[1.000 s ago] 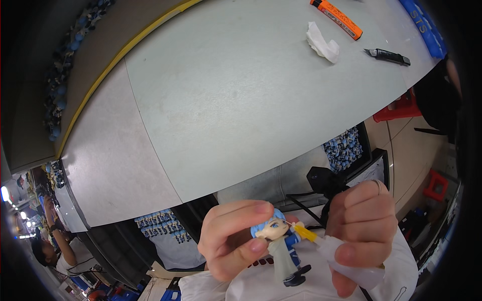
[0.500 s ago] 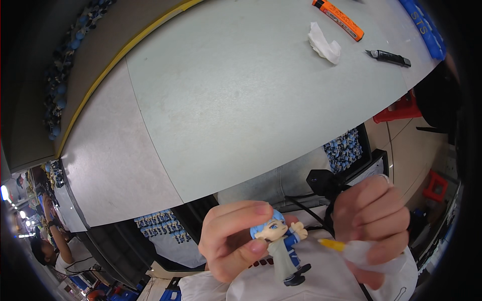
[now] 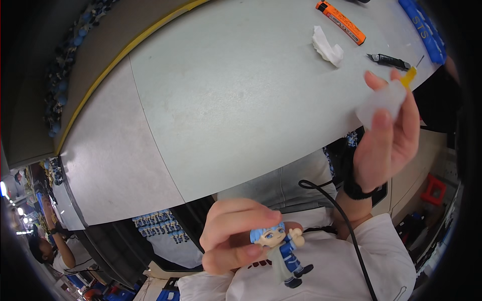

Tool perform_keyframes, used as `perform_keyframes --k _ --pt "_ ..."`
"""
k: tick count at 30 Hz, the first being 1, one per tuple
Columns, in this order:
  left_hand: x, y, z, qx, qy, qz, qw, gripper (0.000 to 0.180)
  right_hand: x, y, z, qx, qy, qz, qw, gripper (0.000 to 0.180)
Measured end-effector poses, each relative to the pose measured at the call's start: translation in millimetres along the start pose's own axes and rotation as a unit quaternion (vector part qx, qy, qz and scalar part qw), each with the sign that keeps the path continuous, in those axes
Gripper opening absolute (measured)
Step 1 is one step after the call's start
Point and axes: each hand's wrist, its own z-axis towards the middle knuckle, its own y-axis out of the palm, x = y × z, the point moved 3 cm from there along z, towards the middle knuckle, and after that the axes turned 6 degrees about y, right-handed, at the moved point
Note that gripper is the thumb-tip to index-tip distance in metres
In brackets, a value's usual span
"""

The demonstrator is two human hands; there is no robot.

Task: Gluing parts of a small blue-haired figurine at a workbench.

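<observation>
Between the thumb and fingers of my left hand (image 3: 233,233) is a small figurine (image 3: 283,253) with light blue hair, a blue outfit, a pale cape and dark shoes. It is held by its head and back, low in front of my shirt. My right hand (image 3: 386,145), raised over the table's right edge, grips a translucent white squeeze bottle (image 3: 380,104). A yellow tip with a thin metal needle (image 3: 412,75) points up and away from the figurine. The needle end is close to a black utility knife (image 3: 389,61) lying on the table.
On the pale table (image 3: 216,100) lie a crumpled white tissue (image 3: 326,47), an orange box (image 3: 341,22) and a blue packet (image 3: 424,32). Many figurines fill a shelf (image 3: 63,75) at left and a tray (image 3: 159,226) below the table. A black cable (image 3: 346,226) hangs beside me. Another person (image 3: 55,246) sits far left.
My right hand has swung up and away from the figurine with the bottle, its tip now pointing to the far right. My left hand has turned the figurine slightly, face more toward me.
</observation>
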Motion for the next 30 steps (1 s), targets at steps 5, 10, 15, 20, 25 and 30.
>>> perform_keyframes --k 5,10,15,20,25,30 --pt "-1.7 -0.5 -2.3 0.013 0.046 0.043 0.998 0.046 15.4 8.6 15.8 -0.046 -0.028 -0.08 0.995 0.04" --pt "-3.2 -2.2 -4.4 0.009 0.064 0.053 0.996 0.045 12.1 13.6 15.8 -0.074 -0.009 -0.081 0.994 0.04" --pt "0.3 -1.0 -4.1 0.03 0.059 0.084 0.994 0.048 8.3 17.7 15.7 -0.077 -0.004 -0.097 0.992 0.04" --pt "2.1 -1.4 0.5 0.021 0.042 0.076 0.996 0.055 11.6 15.4 15.3 -0.078 -0.019 -0.116 0.99 0.044" --pt "-0.5 -0.8 -3.9 0.025 0.047 0.033 0.998 0.06 6.1 -2.1 6.4 0.046 -0.097 -0.002 0.994 0.044" --pt "-4.0 -7.9 -6.0 0.023 0.015 -0.078 0.997 0.06 -9.5 4.8 -8.5 -0.157 -0.202 0.086 0.963 0.025"
